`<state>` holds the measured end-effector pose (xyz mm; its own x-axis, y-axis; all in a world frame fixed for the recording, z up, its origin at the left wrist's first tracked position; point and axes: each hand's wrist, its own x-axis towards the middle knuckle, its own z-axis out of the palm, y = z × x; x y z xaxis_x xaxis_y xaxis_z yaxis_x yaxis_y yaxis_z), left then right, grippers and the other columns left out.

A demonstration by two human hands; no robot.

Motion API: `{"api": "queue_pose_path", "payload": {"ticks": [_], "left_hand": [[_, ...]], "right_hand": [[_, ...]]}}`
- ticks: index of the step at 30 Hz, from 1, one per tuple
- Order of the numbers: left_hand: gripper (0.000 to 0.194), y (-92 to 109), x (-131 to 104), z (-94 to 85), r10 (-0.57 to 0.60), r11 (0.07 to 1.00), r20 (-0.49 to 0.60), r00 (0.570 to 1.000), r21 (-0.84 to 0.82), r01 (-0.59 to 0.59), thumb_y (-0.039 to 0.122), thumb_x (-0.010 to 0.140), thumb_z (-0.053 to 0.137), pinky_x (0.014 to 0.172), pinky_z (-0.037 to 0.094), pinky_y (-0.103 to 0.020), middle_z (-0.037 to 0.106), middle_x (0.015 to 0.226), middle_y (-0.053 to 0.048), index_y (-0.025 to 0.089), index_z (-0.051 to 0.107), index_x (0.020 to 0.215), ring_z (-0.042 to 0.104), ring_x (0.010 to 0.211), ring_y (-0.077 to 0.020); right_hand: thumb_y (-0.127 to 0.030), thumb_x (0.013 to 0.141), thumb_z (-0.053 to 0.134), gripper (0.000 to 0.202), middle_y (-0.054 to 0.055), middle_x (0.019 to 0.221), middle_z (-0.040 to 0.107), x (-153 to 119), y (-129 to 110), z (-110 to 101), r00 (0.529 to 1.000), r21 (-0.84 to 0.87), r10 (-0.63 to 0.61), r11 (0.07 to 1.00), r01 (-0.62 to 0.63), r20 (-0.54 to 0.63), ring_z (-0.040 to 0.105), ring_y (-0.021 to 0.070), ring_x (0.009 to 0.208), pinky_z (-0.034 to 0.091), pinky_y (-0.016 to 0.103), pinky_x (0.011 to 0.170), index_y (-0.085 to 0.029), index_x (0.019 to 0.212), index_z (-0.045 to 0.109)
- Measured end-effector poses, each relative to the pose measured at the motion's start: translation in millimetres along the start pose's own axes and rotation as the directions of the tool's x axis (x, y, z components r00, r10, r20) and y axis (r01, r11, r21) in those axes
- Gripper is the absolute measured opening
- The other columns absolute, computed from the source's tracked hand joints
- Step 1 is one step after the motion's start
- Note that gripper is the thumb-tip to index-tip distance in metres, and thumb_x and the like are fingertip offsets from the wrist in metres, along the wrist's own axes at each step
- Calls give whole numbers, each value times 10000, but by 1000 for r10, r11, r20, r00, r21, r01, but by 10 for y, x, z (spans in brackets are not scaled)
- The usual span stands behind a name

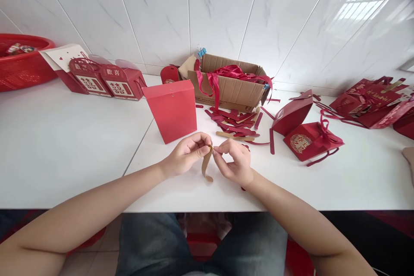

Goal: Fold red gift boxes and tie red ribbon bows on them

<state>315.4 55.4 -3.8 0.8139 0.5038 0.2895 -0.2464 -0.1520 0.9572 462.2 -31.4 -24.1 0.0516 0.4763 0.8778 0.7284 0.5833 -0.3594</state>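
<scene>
Between the thumb and fingers of my left hand [190, 153] is the upper end of a tan strap [206, 168], which has a small gold fastener. The strap hangs down in a curve, its lower end close to the table. My right hand [234, 160] is pinched closed right beside that end; whatever its fingertips hold is too small to make out. Just behind my left hand stands a plain red gift box [174, 110], upright, with a small hole near its top. A pile of dark red and tan straps [236, 123] lies behind my right hand.
An open cardboard box [226, 90] of red ribbons stands against the tiled wall. Red gift boxes [121, 82] line the left back, near a red plastic basket [26, 69]. To the right are a ribbon-tied box [310, 140] and several red bags [362, 99]. Part of another person's arm [410, 157] shows at the right edge.
</scene>
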Motion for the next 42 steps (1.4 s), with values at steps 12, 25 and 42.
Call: {"api": "queue_pose_path", "payload": {"ticks": [12,25,42], "left_hand": [[250,-45,84,-59,86,992,-67,994,99,-79,349,818,669,615,490,-269,548,773,-24,170,541,700,541,681,-122],[815,205,196,-994,694,625,-519,500,779,-59,455,572,835,949,426,-455,502,1284,-114,224,444,1249,474,1229,-295],[289,160,73,-235,364,864,-252,897,451,-224,410,759,715,614,524,-254,665,756,-34,153,622,854,622,677,-148]], "right_hand": [[-252,852,646,60,19,760,715,41,17,11,984,162,171,971,-177,48,665,154,692,569,316,692,-222,895,675],[-170,831,647,78,44,844,737,81,104,-124,958,240,284,932,-270,-25,695,158,754,574,282,654,-214,878,691],[-321,826,678,77,54,1051,674,208,148,-233,992,170,103,979,-113,68,622,246,1056,494,466,932,-285,799,740]]}}
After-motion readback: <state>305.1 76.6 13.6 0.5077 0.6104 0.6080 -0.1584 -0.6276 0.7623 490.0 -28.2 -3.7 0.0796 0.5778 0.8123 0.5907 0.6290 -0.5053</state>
